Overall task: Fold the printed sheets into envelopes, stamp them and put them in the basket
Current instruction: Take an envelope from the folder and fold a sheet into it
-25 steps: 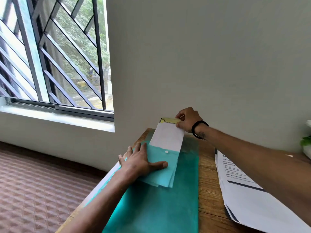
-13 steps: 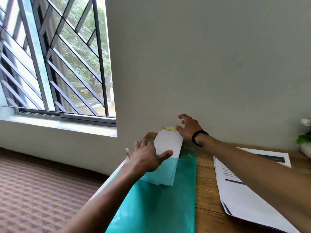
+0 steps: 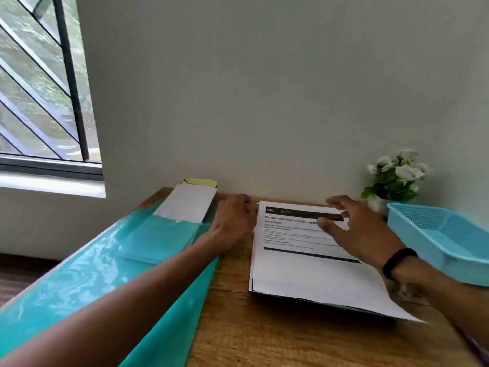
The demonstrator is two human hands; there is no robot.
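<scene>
- Both hands reach forward over a wooden desk; the left hand lies with fingers loosely together, holding nothing, on bare wood between a teal folder and a stack of printed sheets
- The right hand, with a black band at the wrist, has fingers spread just above the stack's top sheet; motion blur hides whether the fingertips touch the paper
- The stack lies flat at the desk's middle, headline end toward the wall
- White envelopes rest on the folder's far end, a yellow pad behind them
- A light blue basket stands right of the stack; a white-flowered plant sits behind it
</scene>
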